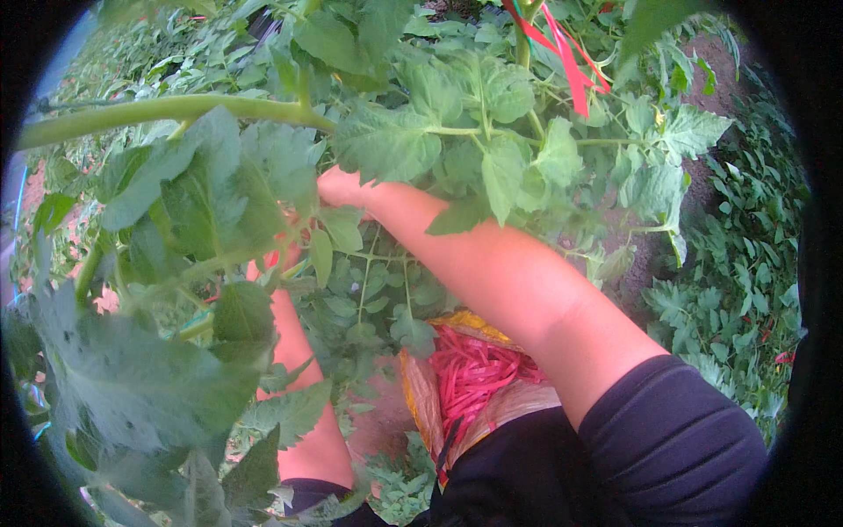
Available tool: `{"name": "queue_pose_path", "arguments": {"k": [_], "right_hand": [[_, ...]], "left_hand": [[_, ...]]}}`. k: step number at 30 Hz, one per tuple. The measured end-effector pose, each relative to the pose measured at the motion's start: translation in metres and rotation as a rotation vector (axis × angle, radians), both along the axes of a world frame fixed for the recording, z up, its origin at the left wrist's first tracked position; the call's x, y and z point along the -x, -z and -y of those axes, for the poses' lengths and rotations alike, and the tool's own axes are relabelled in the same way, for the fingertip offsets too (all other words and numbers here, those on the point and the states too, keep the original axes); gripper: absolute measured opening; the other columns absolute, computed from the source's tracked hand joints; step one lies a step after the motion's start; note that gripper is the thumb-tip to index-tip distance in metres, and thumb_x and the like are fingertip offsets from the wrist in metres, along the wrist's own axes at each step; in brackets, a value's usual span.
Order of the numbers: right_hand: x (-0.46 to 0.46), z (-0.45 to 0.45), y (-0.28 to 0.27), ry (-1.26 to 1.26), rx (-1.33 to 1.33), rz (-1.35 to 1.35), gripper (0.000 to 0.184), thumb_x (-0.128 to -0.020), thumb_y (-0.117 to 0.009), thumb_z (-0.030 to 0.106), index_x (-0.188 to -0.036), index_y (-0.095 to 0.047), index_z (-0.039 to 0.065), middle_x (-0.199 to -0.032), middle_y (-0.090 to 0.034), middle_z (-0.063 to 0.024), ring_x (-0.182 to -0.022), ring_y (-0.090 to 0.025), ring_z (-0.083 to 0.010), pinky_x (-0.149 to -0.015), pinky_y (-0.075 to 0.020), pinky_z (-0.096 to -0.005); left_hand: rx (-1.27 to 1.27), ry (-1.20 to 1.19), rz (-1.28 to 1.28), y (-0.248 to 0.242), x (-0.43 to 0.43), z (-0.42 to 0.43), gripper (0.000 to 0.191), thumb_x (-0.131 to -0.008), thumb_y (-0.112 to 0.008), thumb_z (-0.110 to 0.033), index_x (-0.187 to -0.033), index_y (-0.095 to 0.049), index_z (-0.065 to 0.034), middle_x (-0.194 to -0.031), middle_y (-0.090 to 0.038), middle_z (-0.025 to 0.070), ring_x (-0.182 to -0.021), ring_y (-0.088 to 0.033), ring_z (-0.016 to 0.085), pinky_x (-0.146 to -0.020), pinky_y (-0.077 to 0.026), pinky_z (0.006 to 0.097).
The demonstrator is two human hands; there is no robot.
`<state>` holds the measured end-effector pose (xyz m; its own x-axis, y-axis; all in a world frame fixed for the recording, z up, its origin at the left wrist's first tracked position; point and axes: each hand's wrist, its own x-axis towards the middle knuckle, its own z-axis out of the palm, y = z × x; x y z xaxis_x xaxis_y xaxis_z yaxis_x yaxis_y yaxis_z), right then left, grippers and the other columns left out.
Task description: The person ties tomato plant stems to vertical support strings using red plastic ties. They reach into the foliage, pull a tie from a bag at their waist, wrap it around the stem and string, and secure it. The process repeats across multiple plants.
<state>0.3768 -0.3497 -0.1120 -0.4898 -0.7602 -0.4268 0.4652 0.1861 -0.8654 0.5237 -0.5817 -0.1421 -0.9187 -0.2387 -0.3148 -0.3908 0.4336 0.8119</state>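
Observation:
Both forearms reach in among leafy tomato plants. My right hand [339, 188] is at the picture's upper middle, with its fingers hidden behind leaves. Below and left of it, my left hand [280, 253] is mostly covered by foliage, beside a bit of red ribbon; whether either hand grips anything cannot be seen. A thick green tomato stem [217, 109] crosses above both hands. At my waist, a yellowish woven bag [421, 388] gapes, full of pink-red plastic ribbon strips [467, 372].
A red ribbon [573, 59] is tied round an upright stem [525, 46] at the top. Large leaves [145, 375] hang close on the left. More plants [737, 237] grow along the right, beside bare soil [714, 72]. Blue-green twine [20, 217] runs at the left rim.

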Motion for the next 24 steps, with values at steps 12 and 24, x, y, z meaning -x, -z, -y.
{"name": "queue_pose_path", "arguments": {"k": [12, 24], "right_hand": [[-0.025, 0.045, 0.057, 0.067, 0.217, 0.434, 0.008, -0.084, -0.071, 0.015, -0.089, -0.071, 0.009, -0.084, -0.069, -0.0069, -0.067, -0.065, -0.0178, -0.058, -0.0517, -0.0345], [-0.026, 0.008, 0.004, 0.12, 0.138, 0.448, 0.015, -0.084, -0.069, 0.019, -0.089, -0.068, 0.005, -0.08, -0.067, -0.0089, -0.066, -0.063, -0.0178, -0.056, -0.0491, -0.0356]], "left_hand": [[0.575, 0.196, -0.147, 0.009, -0.013, 0.0, 0.043, -0.094, -0.063, -0.014, -0.132, -0.053, 0.0005, -0.1, -0.067, 0.0066, -0.08, -0.061, 0.014, -0.069, -0.05, 0.0277], [0.541, 0.0, 0.171, -0.002, -0.007, 0.002, 0.017, -0.094, -0.062, -0.02, -0.103, -0.064, -0.0059, -0.091, -0.064, 0.0015, -0.078, -0.057, 0.013, -0.064, -0.047, 0.0295]]}}
